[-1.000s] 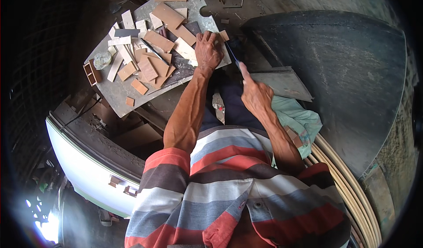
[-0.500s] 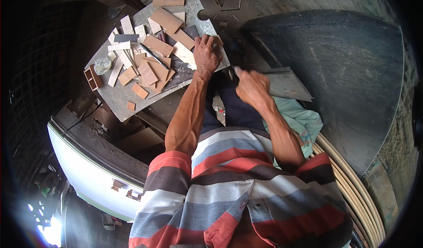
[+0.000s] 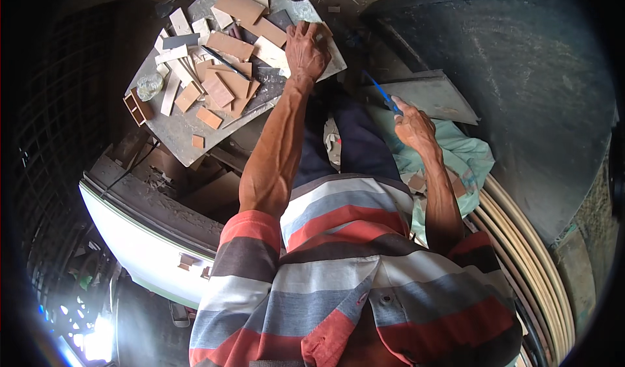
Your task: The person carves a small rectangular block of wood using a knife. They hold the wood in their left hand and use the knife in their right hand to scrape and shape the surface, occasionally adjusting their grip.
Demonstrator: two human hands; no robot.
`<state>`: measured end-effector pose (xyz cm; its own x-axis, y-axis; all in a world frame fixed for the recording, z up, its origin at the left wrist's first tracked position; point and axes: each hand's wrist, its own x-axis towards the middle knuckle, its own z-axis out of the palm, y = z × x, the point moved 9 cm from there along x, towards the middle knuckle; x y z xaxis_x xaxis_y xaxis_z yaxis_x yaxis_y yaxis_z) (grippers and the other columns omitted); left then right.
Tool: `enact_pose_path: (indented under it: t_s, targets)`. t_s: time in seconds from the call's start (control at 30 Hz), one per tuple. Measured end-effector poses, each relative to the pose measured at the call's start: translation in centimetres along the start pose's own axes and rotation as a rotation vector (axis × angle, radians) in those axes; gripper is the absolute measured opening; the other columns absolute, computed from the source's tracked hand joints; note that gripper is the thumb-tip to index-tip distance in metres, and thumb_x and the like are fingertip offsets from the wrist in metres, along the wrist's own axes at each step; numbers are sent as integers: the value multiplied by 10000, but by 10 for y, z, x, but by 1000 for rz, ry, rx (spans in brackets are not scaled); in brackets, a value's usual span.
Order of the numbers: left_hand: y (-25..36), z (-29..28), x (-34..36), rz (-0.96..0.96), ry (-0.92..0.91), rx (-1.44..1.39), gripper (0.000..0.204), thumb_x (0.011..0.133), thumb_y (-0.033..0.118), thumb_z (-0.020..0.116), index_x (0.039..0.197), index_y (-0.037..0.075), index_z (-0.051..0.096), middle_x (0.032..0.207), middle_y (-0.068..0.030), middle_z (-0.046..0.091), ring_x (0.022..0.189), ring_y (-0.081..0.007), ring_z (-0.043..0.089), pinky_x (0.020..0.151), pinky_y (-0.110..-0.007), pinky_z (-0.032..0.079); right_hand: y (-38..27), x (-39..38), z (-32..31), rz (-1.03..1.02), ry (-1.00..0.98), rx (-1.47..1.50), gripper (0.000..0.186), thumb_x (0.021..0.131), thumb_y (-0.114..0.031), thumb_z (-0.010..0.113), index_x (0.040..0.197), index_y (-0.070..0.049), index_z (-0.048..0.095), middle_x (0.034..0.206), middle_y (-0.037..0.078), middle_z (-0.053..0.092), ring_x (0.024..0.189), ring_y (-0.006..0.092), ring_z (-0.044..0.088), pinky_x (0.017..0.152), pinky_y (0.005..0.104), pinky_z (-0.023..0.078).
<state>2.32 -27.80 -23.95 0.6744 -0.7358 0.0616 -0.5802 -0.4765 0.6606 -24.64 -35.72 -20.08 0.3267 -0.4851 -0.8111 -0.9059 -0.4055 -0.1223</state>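
Observation:
At the right edge of the worktable [image 3: 174, 147], my left hand [image 3: 307, 53] presses down with its fingers curled. The edge of a small brown wood piece [image 3: 324, 29] shows beside those fingers; most of it is hidden under the hand. To the right of the table, my right hand [image 3: 415, 127] grips the handle of a slim, pointed, knife-like tool [image 3: 383, 92], blue along its length, with the tip toward the table. Several flat wood pieces [image 3: 229, 44], brown and pale, lie scattered left of my left hand. A dark pen-like stick [image 3: 224, 62] rests across them.
A clear, round container [image 3: 150, 87] and a small brown wooden frame [image 3: 138, 106] are on the table's left side. A large dark curved panel [image 3: 495, 61] stands at right, above a greenish sack [image 3: 465, 149] and bent pale strips [image 3: 530, 237]. A white panel [image 3: 137, 237] lies lower left.
My right hand has swung right, away from the table edge, so the blue tool now shows plainly. My left hand stays at the table edge. The whole view has shifted slightly.

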Motion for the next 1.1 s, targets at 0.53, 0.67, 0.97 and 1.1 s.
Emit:
enact_pose_path:
  t_s: [0.53,0.67,0.97,1.1]
  targets:
    - [-1,-89,-18,-211,287,-774,308,852,45,700,1114,-36,560,957,-136,670,877,-190,673,736,-294,530,-53,-1,-29,-203,468,399,343,994,-318,422,1073,-26,583,908,288,643,903,469,604,790,518,460]
    - [-3,-137,-56,-403,257,-691,310,854,28,709,1115,-46,559,916,-96,651,832,-146,635,759,-258,514,-110,27,-36,-469,622,411,286,976,-284,505,1110,-37,554,1010,254,634,955,440,597,806,507,461]
    - [-16,-136,-206,-736,188,-1011,236,866,-48,630,1094,-13,585,913,-51,655,808,-111,620,761,-247,509,-190,47,-12,-683,850,308,288,909,-216,605,1080,-14,491,1032,198,485,995,390,493,793,500,430]
    - [-34,-111,-270,-779,114,-1063,204,872,-19,642,1069,-6,595,894,-81,663,796,-148,642,760,-281,524,-196,51,7,-645,956,206,305,899,-257,624,1072,-25,528,1047,190,494,997,395,497,796,513,429]
